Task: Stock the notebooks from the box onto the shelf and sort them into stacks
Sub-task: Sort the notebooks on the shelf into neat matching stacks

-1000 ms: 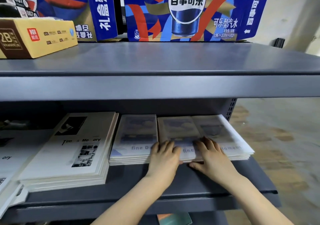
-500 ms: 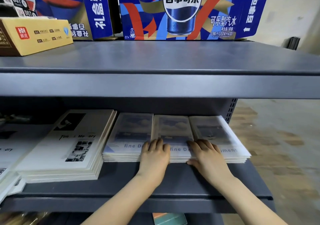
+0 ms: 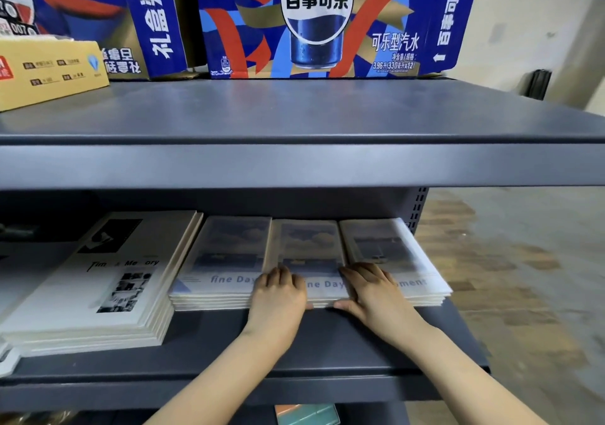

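Note:
Three low stacks of blue "fine Day" notebooks lie side by side on the middle shelf (image 3: 327, 342): a left stack (image 3: 229, 251), a middle stack (image 3: 307, 248) and a right stack (image 3: 383, 244). My left hand (image 3: 278, 297) rests flat over the seam between the left and middle stacks. My right hand (image 3: 373, 293) lies over the seam between the middle and right stacks. Both thumbs touch the front edge of the middle stack. A taller stack of white "Time & Memory" notebooks (image 3: 108, 277) sits further left.
The upper shelf (image 3: 294, 162) overhangs the stacks and carries blue cola cartons (image 3: 314, 22) and a yellow carton (image 3: 49, 71). More white notebooks reach past the left edge. A teal object (image 3: 307, 415) shows below the shelf. Bare concrete floor lies to the right.
The middle stack, which overlapped the right one at an angle, has slid left and now lies square between its neighbours. Both hands moved a little with it.

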`<state>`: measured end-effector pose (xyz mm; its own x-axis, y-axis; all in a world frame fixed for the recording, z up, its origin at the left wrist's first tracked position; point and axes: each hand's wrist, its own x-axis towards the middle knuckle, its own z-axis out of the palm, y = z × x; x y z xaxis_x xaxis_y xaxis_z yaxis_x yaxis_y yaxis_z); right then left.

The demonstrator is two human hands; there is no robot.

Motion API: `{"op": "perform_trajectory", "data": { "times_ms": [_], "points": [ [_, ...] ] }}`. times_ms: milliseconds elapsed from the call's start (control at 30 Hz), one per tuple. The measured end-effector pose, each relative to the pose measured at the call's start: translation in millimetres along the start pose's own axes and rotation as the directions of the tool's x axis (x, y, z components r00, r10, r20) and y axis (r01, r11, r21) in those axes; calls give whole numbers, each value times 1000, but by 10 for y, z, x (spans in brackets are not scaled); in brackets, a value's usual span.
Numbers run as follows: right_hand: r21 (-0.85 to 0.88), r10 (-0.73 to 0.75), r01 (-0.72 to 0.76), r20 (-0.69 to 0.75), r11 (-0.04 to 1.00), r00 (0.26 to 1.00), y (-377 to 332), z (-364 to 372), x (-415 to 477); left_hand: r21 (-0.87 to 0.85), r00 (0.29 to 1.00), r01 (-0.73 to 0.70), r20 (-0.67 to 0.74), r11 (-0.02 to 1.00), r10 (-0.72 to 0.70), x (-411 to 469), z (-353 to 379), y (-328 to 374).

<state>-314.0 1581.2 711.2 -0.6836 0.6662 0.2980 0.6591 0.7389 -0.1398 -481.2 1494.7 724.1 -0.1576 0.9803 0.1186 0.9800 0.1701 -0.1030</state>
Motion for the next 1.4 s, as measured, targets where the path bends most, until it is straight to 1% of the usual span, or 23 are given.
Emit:
{"op": "perform_trajectory", "data": {
  "times_ms": [33,67,167,233,267,300,400,467,500,567,633,700,800,867,900,1000,1067,1133,1200,1267,1400],
  "points": [
    [39,6,-6,16,999,1000,5,-12,0,31,1000,-2,-2,1000,2,25,16,4],
    [69,18,-18,14,997,1000,15,-15,-1,24,1000,4,-17,1000,-4,49,25,25],
    [118,34,-35,12,992,999,17,-21,-14,9,999,46,2,999,-46,33,1,105],
    [116,16,-16,4,993,1000,24,-19,-29,12,996,47,72,999,-48,34,-53,147],
    [113,7,-7,1,994,1000,32,-10,-35,37,997,50,59,998,-52,34,-46,160],
    [109,4,-4,4,994,1000,36,-10,-45,34,992,66,102,997,-69,17,-35,166],
    [108,-5,6,-8,994,1000,37,-13,-61,-17,994,110,10,994,-110,25,108,229],
    [123,11,-11,-3,992,1000,19,-29,-67,-5,991,128,-43,992,-128,22,67,299],
    [135,23,-23,7,991,1000,4,-46,-67,-25,992,104,-69,994,-106,16,43,352],
    [171,42,-45,22,984,999,3,-63,-64,-98,994,12,-110,995,-22,16,-4,447],
    [219,71,-73,14,973,997,33,-80,-80,-161,982,-69,-184,985,39,54,-2,522],
    [246,124,-117,-12,962,992,92,-108,-111,-226,973,-111,-223,968,60,86,-2,602],
    [224,209,-195,-43,955,977,237,-155,-182,-361,964,-169,-256,917,77,125,-27,726],
    [211,269,-249,-76,945,960,339,-188,-234,-364,957,-183,-279,913,81,184,19,789],
    [204,305,-282,-93,938,948,381,-220,-265,-363,965,-175,-250,915,85,201,6,830],
    [235,443,-413,-89,880,892,503,-303,-332,-380,975,-170,-197,909,100,259,-8,949],
    [320,517,-476,-53,819,854,597,-291,-351,-358,983,-145,-156,922,94,294,43,984],
    [424,571,-513,-10,746,821,659,-276,-377,-301,984,-130,-157,945,85,292,73,992],
    [497,609,-541,30,679,793,672,-248,-397,-300,976,-146,-201,943,87,274,127,981],
    [528,641,-571,64,628,765,643,-223,-415,-293,969,-145,-234,945,77,273,148,967],
    [539,657,-578,59,613,752,628,-150,-407,-300,979,-138,-185,944,85,315,140,944]
  ]
}}
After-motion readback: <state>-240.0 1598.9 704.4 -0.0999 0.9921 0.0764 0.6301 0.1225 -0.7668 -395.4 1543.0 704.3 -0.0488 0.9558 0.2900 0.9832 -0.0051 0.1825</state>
